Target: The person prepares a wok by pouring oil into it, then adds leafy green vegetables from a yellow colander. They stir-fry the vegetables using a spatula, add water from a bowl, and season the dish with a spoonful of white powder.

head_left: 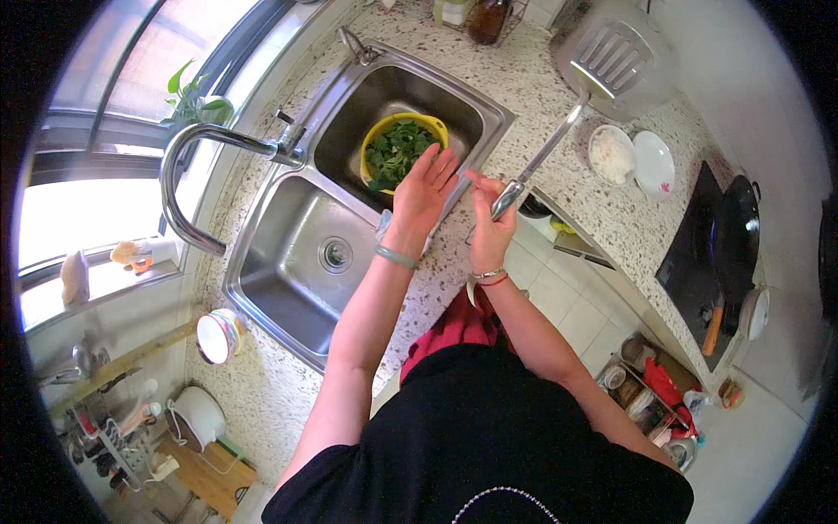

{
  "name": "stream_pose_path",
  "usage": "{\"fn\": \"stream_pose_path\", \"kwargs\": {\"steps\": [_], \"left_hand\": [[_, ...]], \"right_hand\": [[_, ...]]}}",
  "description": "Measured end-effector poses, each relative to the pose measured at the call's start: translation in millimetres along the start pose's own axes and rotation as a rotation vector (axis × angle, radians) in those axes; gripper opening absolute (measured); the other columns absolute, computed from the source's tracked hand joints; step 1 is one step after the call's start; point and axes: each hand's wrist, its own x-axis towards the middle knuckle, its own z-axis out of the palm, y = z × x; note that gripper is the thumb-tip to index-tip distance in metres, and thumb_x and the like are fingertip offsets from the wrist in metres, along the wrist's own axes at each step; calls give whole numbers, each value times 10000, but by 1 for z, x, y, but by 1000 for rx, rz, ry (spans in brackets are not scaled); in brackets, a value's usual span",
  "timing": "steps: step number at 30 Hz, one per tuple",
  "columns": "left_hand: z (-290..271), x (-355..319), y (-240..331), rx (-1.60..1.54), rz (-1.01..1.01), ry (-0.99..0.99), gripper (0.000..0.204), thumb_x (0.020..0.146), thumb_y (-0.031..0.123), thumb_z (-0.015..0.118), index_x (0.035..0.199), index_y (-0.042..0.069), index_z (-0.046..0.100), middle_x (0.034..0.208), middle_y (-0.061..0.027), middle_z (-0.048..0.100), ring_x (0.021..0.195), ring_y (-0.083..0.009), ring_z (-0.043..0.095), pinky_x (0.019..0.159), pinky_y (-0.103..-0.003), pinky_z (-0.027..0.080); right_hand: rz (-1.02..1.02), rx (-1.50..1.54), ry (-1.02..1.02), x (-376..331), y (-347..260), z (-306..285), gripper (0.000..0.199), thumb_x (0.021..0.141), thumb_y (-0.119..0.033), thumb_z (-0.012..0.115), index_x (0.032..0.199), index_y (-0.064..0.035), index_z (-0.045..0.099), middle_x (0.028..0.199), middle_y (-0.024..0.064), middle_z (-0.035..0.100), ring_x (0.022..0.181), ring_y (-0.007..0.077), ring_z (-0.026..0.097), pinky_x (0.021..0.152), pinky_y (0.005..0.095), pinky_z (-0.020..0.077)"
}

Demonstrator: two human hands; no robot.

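Observation:
My right hand (493,218) is closed round the handle of a slotted metal spatula (559,134). Its slotted blade points up and away to the right, over the counter. My left hand (425,194) is open, fingers stretched out, palm showing, with nothing in it. It hovers near the divider and front rim of a double steel sink (288,262), just left of my right hand. In the far basin sits a yellow basket (443,125) filled with green leaves (397,150), partly covered by my left fingertips.
A curved steel faucet (175,188) rises on the window side. To the right are a bowl of white food (611,155), a white dish (653,164), and a black wok (740,231) on the black cooktop (685,262). Stacked bowls (218,338) stand left of the sink.

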Motion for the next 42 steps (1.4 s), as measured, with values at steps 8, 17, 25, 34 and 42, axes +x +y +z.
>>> {"fn": "stream_pose_path", "kwargs": {"steps": [8,17,25,34,42], "left_hand": [[-81,47,49,127,40,243,495,972,252,396,1415,63,282,1434,-127,352,1335,-271,309,1085,-409,254],[-165,112,77,336,135,491,491,915,159,501,1354,-15,367,1306,-129,486,1201,-221,439,1008,-326,327],[-216,156,70,646,38,652,378,783,34,491,1140,-88,515,1033,-150,579,888,-230,566,759,-327,453],[-211,176,85,692,-218,659,194,837,47,464,942,-52,594,865,-146,601,738,-282,599,606,-421,488],[-266,197,70,802,-460,579,317,829,56,429,1116,-17,541,968,-191,572,768,-318,583,651,-482,472]], "right_hand": [[76,-41,-10,10,63,42,128,906,-5,466,1024,-31,508,1151,145,598,1173,243,503,1017,362,356],[107,-125,-1,15,119,64,106,908,0,470,1004,-28,507,1170,168,584,1138,218,525,989,321,389],[143,-174,-14,15,137,69,120,904,24,470,1005,-26,511,1178,172,577,1119,232,542,999,332,395],[150,-197,25,18,143,63,195,905,-19,482,1100,-4,487,1209,147,568,1077,164,540,963,300,411],[156,-150,70,20,136,64,161,903,19,493,1064,17,505,1174,176,575,1139,230,532,1007,333,401]]}}
